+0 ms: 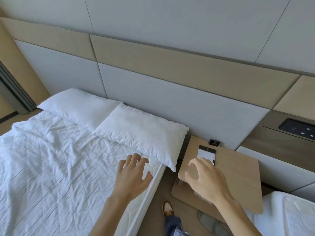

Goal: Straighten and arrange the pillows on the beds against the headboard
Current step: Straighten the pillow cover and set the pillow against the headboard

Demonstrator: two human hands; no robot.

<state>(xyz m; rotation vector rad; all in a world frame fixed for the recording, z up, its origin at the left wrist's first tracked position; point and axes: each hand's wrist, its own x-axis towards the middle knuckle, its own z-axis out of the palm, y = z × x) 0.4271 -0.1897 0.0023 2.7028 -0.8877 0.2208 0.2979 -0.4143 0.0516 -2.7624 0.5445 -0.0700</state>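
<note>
Two white pillows lie side by side against the padded headboard (170, 96) of the left bed (51, 159). The far pillow (76, 108) sits toward the left; the near pillow (141, 135) overlaps it slightly and its corner hangs past the mattress edge. My left hand (134, 176) hovers open over the mattress corner, just below the near pillow, fingers spread. My right hand (204, 178) is open above the bedside table, holding nothing.
A wooden bedside table (238, 176) stands between the beds, with a notepad (206, 153) and a small black item (214, 143) on it. A second bed's corner (289, 215) shows at the right. A socket panel (298, 128) sits on the wall. Slippers (209, 222) lie on the floor.
</note>
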